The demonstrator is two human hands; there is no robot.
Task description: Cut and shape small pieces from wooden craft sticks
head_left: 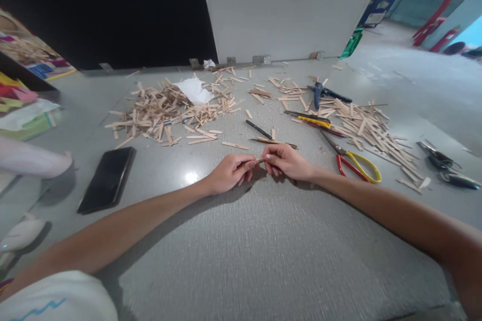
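Note:
Both my hands meet over the middle of the grey table (241, 251). My left hand (230, 171) pinches one end of a small wooden stick piece (260, 160), and my right hand (285, 161) pinches its other end. Most of the piece is hidden by my fingers. Just beyond my right hand lie a black pen (258, 129) and a thin pointed tool (269, 141), partly covered by the fingers. A flat wooden stick (235, 145) rests on the table past my left hand.
A heap of wooden stick pieces (154, 115) with white paper (195, 91) spreads at the back left. At right are more sticks (371, 133), red-and-yellow-handled scissors (356, 163), a yellow cutter (314, 120) and blue-handled pliers (318, 94). A phone (107, 179) lies left.

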